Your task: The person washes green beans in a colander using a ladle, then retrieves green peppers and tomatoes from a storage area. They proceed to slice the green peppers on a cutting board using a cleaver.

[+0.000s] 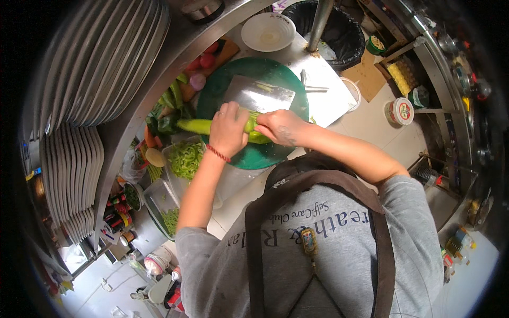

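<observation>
My left hand (228,127), a red bracelet at its wrist, is closed around long green peppers (195,126) over a round green cutting board (254,69). One pepper's tip sticks out to the left, slightly blurred. My right hand (282,125) pinches the peppers' other end, its fingers close beside my left hand. Just beyond both hands, a broad cleaver blade (254,93) lies flat on the board with small green bits on it. I cannot see its handle clearly. Left of the board, a clear plastic container (169,153) holds sliced green pepper (187,159).
A steel shelf (153,85) with stacked plates (99,59) overhangs the left side. Behind the board are tomatoes (207,60), a red onion (197,82) and a white bowl (269,31). A metal post (320,26) rises near a black-lined bin (346,35). Another container (159,198) holds cut greens.
</observation>
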Available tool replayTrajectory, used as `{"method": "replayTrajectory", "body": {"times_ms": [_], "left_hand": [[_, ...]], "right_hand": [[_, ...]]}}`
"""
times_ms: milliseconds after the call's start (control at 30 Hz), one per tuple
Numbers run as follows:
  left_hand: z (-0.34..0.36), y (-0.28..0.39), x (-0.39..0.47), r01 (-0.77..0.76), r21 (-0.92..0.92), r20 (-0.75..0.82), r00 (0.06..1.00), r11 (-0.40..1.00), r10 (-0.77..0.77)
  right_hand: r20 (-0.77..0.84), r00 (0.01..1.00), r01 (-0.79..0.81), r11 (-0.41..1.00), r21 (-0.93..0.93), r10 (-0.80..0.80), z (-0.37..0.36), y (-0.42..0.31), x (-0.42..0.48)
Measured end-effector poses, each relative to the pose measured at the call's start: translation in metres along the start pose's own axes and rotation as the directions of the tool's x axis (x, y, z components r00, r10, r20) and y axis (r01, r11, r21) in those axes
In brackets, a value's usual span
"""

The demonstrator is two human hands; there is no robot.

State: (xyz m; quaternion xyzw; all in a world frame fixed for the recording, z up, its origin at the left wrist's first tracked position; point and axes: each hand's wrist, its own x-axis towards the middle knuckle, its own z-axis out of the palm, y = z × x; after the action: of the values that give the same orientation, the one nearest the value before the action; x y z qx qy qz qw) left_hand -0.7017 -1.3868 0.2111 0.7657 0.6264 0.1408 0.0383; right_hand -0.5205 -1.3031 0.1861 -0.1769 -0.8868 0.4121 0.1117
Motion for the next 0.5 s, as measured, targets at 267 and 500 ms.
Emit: {"method": "replayTrajectory", "body": {"times_ms": [267,500], "left_hand": [[-0.023,0.088,-0.033,0.187,-0.601,0.121,0.982,0.777,-0.143],[-0.005,0.108,-0.033,0.208,-0.540,0.141,0.978,0.816,-0.155]], "right_hand": [[0.088,0.973,0.211,0.977,0.035,-0.213,-0.050,-0.059,-0.061],[0.193,0.981,0.040,0.998,-0.038,-0.032,-0.038,-0.056,-0.079]]}}
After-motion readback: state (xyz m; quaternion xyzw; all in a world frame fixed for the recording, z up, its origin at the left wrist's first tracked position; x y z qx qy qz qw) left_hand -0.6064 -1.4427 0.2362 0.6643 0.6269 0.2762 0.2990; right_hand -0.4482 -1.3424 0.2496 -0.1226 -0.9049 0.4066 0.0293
